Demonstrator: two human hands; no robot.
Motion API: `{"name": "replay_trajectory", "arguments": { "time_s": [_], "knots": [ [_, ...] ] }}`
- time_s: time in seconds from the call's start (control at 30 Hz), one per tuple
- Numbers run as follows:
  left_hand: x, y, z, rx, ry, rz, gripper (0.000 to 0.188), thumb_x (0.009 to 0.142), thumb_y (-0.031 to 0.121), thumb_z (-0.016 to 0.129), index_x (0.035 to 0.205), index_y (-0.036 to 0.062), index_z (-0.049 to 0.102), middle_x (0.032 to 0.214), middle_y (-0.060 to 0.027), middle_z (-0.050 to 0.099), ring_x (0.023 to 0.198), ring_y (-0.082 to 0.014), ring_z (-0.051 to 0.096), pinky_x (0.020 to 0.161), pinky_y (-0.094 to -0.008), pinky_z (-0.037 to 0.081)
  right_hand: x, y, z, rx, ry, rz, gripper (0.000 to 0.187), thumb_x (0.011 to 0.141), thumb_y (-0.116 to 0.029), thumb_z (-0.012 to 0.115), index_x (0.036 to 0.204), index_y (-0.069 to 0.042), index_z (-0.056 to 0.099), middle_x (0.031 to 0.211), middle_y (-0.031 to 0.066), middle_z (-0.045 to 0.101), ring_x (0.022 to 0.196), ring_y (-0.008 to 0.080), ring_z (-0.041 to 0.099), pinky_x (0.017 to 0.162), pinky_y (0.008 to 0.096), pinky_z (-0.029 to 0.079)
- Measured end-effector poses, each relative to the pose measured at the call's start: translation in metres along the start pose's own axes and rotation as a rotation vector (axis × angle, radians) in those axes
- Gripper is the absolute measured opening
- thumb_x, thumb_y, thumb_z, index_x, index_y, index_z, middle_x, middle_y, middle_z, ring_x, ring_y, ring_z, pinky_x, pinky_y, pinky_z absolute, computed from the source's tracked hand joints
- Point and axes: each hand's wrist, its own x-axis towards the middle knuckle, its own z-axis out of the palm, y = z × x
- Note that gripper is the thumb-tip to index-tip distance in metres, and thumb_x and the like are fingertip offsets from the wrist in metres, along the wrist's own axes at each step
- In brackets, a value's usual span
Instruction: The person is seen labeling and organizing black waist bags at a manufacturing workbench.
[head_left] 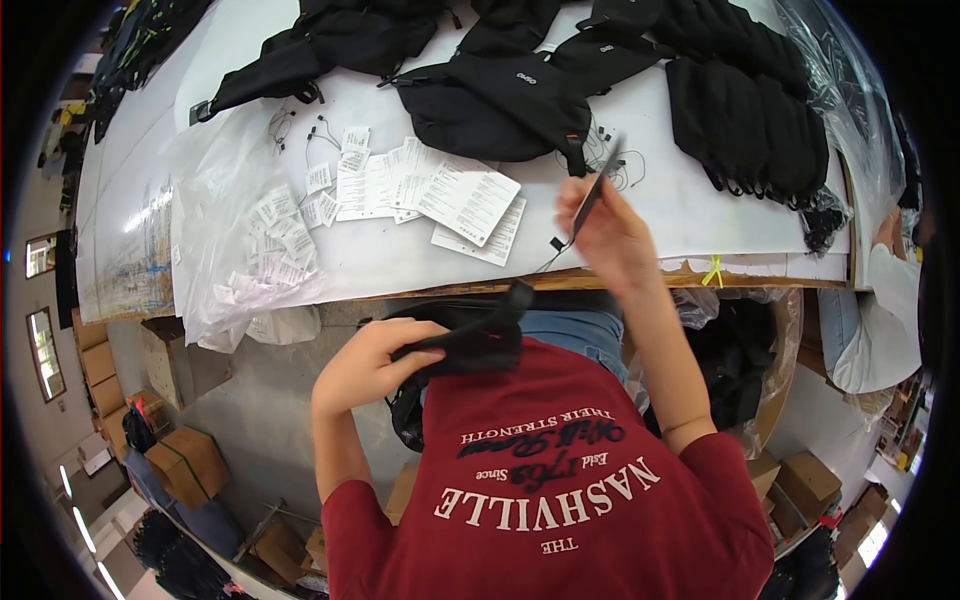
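My left hand (378, 362) is closed around a piece of black fabric bag (480, 340), held in front of my body just off the table's near edge. Over that edge, my right hand (615, 235) pinches a thin dark flat tag (597, 195), seen nearly edge-on. A thin cord with a small black end (558, 244) dangles below it. Beyond the right hand lies a black waist bag (490, 105) with a strap and buckle. Loose string loops (625, 170) are scattered beside its strap. White printed cards (465, 198) overlap on the table left of the right hand.
More black bags (745, 120) are piled at the far right. A clear plastic bag (245, 235) with small white labels lies at the table's left. Yellow tape (713, 270) marks the near edge. Cardboard boxes (188, 465) stand on the floor. Another person's arm (885, 235) shows at right.
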Motion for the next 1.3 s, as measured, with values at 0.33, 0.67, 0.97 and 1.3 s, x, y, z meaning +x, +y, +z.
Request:
{"name": "replay_trajectory", "arguments": {
  "time_s": [0.33, 0.67, 0.97, 1.3],
  "knots": [
    [0.020, 0.005, 0.013, 0.167, -0.098, 0.153, 0.022, 0.082, 0.011, 0.063, 0.103, 0.0034, 0.064, 0.085, -0.0133, 0.064, 0.078, -0.0299, 0.059, 0.071, -0.0356, 0.047, 0.009, 0.015, 0.041, -0.039, 0.241, -0.175, 0.020, 0.093, -0.024, 0.055, 0.082, -0.007, 0.056, 0.069, -0.0012, 0.055, 0.051, 0.0052, 0.046, 0.050, 0.0167, 0.038],
    [0.023, 0.005, 0.014, 0.045, -0.112, 0.159, 0.023, 0.082, 0.009, 0.063, 0.105, 0.0043, 0.064, 0.086, -0.0140, 0.064, 0.078, -0.0291, 0.059, 0.071, -0.0350, 0.047, 0.009, -0.014, 0.047, -0.424, 0.244, -0.638, 0.015, 0.088, -0.015, 0.065, 0.085, -0.001, 0.066, 0.075, -0.0007, 0.064, 0.064, 0.0025, 0.057, 0.056, 0.0165, 0.045],
    [0.049, 0.028, 0.034, 0.478, -0.011, 0.205, 0.018, 0.082, 0.015, 0.064, 0.096, 0.0044, 0.059, 0.075, -0.0127, 0.059, 0.074, -0.0321, 0.058, 0.067, -0.0393, 0.045, -0.027, -0.025, 0.056, -1.538, -0.224, 0.007, 0.027, 0.077, -0.020, 0.073, 0.063, 0.001, 0.062, 0.044, 0.0020, 0.040, 0.044, 0.0057, 0.037, 0.045, 0.0245, 0.029],
    [0.059, 0.017, 0.053, 0.580, 0.135, 0.587, 0.019, 0.072, 0.013, 0.070, 0.086, 0.0074, 0.059, 0.104, -0.0060, 0.057, 0.099, -0.0251, 0.052, 0.089, -0.0352, 0.040, -0.050, -0.016, 0.033, -2.017, -0.556, 0.106, 0.034, 0.086, -0.039, 0.058, 0.075, -0.011, 0.073, 0.058, 0.0109, 0.062, 0.056, 0.0297, 0.060, 0.055, 0.0381, 0.047]
  ]
}}
